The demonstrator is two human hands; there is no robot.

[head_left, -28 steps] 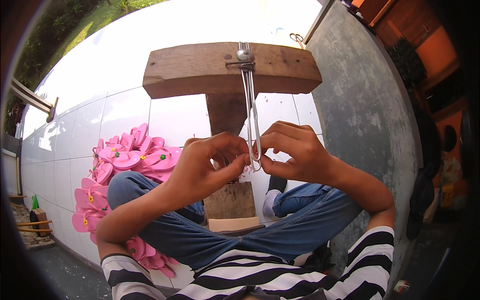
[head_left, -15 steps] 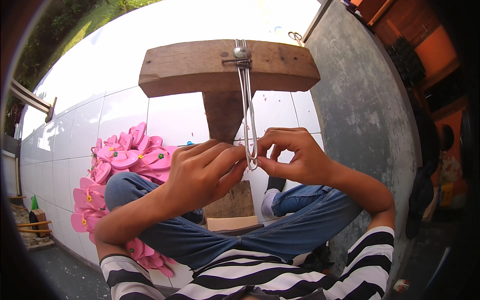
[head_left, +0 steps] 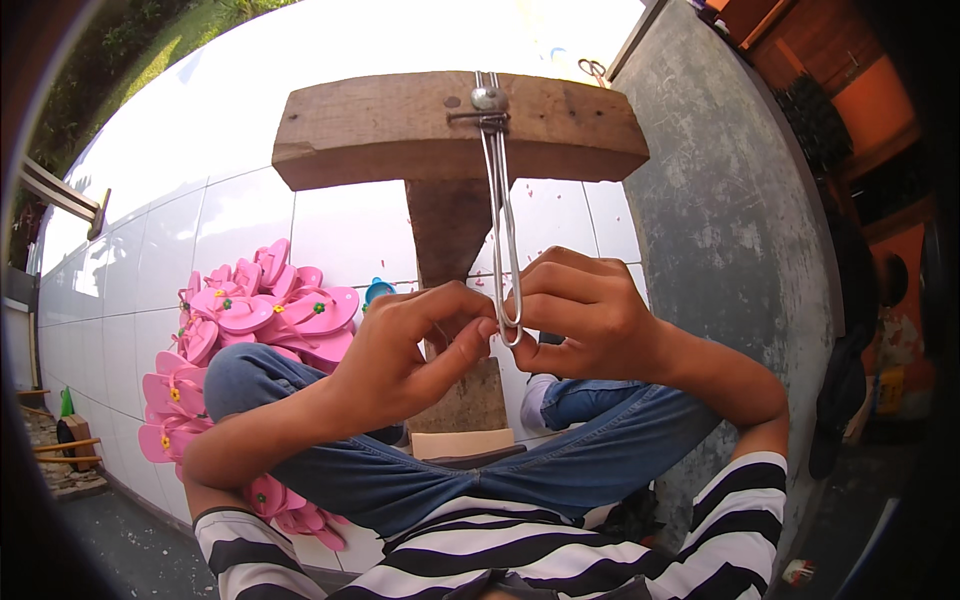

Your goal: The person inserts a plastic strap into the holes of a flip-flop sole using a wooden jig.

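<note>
A long doubled metal wire (head_left: 507, 235) hangs toward me from a wooden T-shaped stand (head_left: 370, 125). It is fixed to the crossbar under a round-headed bolt (head_left: 489, 98) and beside a nail (head_left: 463, 118). Around the wire's looped near end, my right hand (head_left: 595, 318) is closed, its fingertips partly behind the loop. My left hand (head_left: 405, 345) is at the loop's left side, with thumb and forefinger bent close together. Whatever may be between those fingertips is too small to make out.
Pink flip-flops (head_left: 240, 310) with flower trims lie heaped on the white tiles at my left. Near them sits a small blue object (head_left: 378, 290). Scissors (head_left: 592, 68) lie beyond the crossbar. A worn grey surface (head_left: 725, 230) runs along the right. My legs (head_left: 620, 420) flank the stand's base.
The left thumb and fingers have shifted slightly apart from the loop, uncovering the blue object. My right hand has turned and lowered a little at the wire's end. The view has shifted slightly.
</note>
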